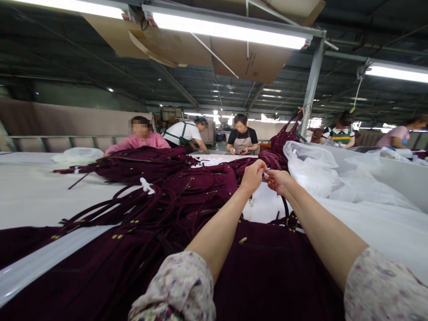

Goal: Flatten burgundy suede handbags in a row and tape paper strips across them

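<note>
Both my hands meet over the white table, above the far edge of a dark maroon bag (274, 267). My left hand (253, 177) is closed, its fingertips pinched at a small whitish piece. Right beside it, my right hand (278, 180) has its fingers curled round the same small white piece (265, 174), which looks like thin wrap or tissue. A thin maroon strap runs down below my hands to the bag. To the left lies a heap of maroon bags (200, 185) with loops of straps and brass-coloured fittings. White tissue (146, 186) is wrapped around one strap.
Clear plastic bags (314, 174) are piled at the right. A metal post (313, 84) rises behind them, with a maroon bag (286, 138) hanging by it. Several people work across the table, one in a pink top (147, 141). Lamps hang overhead.
</note>
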A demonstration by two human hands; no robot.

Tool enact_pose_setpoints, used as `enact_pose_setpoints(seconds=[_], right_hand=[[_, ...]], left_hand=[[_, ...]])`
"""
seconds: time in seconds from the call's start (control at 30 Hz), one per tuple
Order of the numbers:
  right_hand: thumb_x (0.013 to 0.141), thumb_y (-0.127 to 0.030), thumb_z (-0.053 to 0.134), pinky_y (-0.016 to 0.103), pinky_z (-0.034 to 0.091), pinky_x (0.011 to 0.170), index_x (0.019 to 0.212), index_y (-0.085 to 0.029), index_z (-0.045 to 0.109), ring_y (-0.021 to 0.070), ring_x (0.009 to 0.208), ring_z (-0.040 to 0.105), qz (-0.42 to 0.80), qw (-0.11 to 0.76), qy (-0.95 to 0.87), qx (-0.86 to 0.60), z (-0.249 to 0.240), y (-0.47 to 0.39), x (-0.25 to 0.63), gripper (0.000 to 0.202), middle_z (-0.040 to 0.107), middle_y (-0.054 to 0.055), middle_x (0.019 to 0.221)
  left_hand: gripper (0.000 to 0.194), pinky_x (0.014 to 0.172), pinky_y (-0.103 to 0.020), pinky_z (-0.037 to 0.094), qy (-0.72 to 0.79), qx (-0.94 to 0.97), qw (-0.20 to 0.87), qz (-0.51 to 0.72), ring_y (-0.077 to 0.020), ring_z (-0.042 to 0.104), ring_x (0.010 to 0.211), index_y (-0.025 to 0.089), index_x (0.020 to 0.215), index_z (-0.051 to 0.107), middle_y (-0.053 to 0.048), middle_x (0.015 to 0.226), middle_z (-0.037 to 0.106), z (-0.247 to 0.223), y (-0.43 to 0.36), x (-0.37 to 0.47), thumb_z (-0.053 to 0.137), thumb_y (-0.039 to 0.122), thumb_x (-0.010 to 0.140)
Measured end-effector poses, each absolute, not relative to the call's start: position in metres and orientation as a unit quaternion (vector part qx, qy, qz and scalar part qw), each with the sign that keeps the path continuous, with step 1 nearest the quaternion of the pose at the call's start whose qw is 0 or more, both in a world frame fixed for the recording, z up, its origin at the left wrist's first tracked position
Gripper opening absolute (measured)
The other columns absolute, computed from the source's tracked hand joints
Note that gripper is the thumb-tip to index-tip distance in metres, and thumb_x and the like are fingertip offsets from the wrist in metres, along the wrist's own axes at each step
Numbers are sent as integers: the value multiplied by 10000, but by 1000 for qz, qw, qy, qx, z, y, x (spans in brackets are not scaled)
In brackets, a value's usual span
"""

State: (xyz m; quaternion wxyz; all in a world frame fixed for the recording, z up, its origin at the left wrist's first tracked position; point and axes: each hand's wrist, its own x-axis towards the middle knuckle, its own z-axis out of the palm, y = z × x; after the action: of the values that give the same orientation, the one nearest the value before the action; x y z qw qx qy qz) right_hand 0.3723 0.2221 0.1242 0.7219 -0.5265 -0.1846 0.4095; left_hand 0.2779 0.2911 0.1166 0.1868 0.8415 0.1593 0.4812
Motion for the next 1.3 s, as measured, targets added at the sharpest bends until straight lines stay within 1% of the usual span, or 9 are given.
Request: enact_pose_setpoints(seconds=[0.2, 0.37, 0.57, 0.83, 1.0, 1.07, 1.17, 1.23, 1.3], right_hand=[[775, -50, 611, 130, 486, 425, 732, -145, 515, 52, 406, 520, 382, 762, -192, -487, 111, 230, 371, 142, 541, -50, 480], [735, -31, 631, 161, 553, 516, 702, -162, 492, 70, 493, 590, 378, 755, -270, -463, 107, 224, 382, 194, 585, -35, 551], [646, 7, 657, 223, 585, 561, 831, -189, 492, 97, 522, 619, 344, 734, -347, -471, 111, 220, 389, 316, 580, -68, 591], [800, -153, 549, 269, 587, 650, 858, -157, 582, 124, 613, 656, 303, 668, -444, -515, 117, 214, 389, 66, 650, 12, 694], [829, -170, 569, 234, 514, 580, 827, -181, 573, 148, 630, 646, 182, 582, -511, -606, 122, 211, 393, 12, 648, 20, 721], [831, -166, 582, 222, 474, 615, 817, -179, 582, 175, 741, 649, 124, 538, -536, -638, 125, 208, 393, 19, 653, 53, 788], [867, -169, 532, 258, 429, 719, 872, -161, 589, 241, 968, 608, -43, 411, -597, -687, 133, 205, 394, 58, 626, 132, 1016], [890, -153, 465, 299, 409, 761, 939, -142, 585, 278, 1026, 581, -141, 330, -615, -703, 142, 206, 395, 130, 583, 171, 1105], [892, -145, 444, 322, 401, 779, 1001, -126, 574, 296, 1036, 573, -186, 305, -600, -716, 152, 210, 398, 170, 562, 185, 1128]], left_hand=[[207, 760, -225, 441, 145, 852, 182, 468, -118, 569, 725, 195, 856, 616, 18, 772, 629, 109, 290, 275, 421, 125, 841], [315, 788, -210, 455, 119, 872, 185, 437, -115, 608, 806, 204, 969, 603, 19, 861, 660, 107, 293, 271, 446, 41, 750], [237, 792, -221, 458, 153, 857, 184, 457, -118, 604, 788, 189, 849, 615, 8, 834, 663, 106, 293, 274, 432, 59, 772], [222, 738, -217, 440, 174, 854, 157, 464, -114, 586, 725, 195, 828, 605, 19, 786, 652, 109, 294, 274, 423, 70, 807], [217, 728, -221, 433, 186, 860, 136, 456, -126, 594, 746, 198, 896, 573, 11, 804, 652, 111, 293, 277, 432, 58, 808], [223, 744, -230, 432, 196, 861, 126, 452, -140, 610, 793, 202, 948, 554, -2, 845, 663, 111, 292, 278, 446, 60, 814], [237, 760, -252, 432, 216, 865, 108, 439, -170, 628, 843, 206, 1016, 526, -28, 885, 673, 108, 293, 281, 452, 71, 835], [248, 761, -271, 432, 232, 870, 92, 426, -190, 632, 835, 210, 1039, 521, -37, 867, 669, 106, 294, 284, 438, 74, 850], [272, 761, -281, 432, 245, 877, 76, 407, -198, 631, 810, 218, 1054, 528, -33, 827, 657, 103, 294, 287, 421, 65, 856]])
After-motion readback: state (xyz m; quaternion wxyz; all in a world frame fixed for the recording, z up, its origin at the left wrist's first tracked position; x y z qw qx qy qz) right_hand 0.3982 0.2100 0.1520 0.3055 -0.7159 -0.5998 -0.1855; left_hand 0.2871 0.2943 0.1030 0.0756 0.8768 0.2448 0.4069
